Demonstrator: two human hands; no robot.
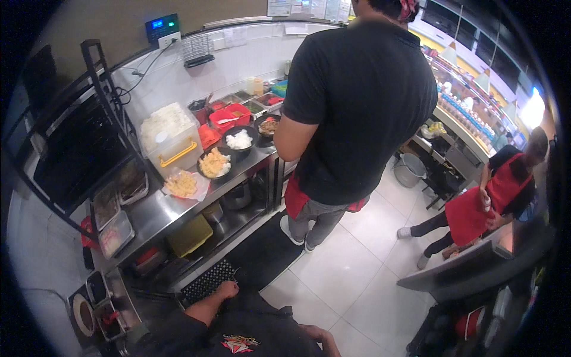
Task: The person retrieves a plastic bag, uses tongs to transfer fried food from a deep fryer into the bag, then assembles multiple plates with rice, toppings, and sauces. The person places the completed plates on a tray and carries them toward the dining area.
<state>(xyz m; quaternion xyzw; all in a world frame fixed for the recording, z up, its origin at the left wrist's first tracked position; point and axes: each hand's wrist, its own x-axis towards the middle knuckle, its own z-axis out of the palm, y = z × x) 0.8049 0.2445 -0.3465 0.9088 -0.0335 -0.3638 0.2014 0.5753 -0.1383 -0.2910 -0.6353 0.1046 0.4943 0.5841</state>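
While the wearer looks down into a narrow kitchen, a dark rack of trays (77, 149) fills the left side. Just right of it runs a steel table (156, 213) crowded with food. On it sits a clear tub of white rice with a yellow handle (171, 138), and in front of that a paper with pale fried pieces (183, 185). Next along stand three black bowls: one with yellow pieces (215, 163), one with white rice (239, 140), and one with darker food (268, 125). A red container (231, 116) stands behind them.

Low in the frame, the left hand (226, 290) is nearest a black perforated floor mat (208, 281) beneath the table's lower shelf, seemingly touching its edge. Its fingers look curled and hold nothing visible. The right hand (319, 337) sits at the bottom edge over white floor tiles (345, 279), mostly cut off, so I cannot tell whether it is open or closed.

Right of the bowls, a person in a black shirt (357, 107) stands facing the table. Far right, another person in a red apron (476, 208) bends beside a display case (470, 101).
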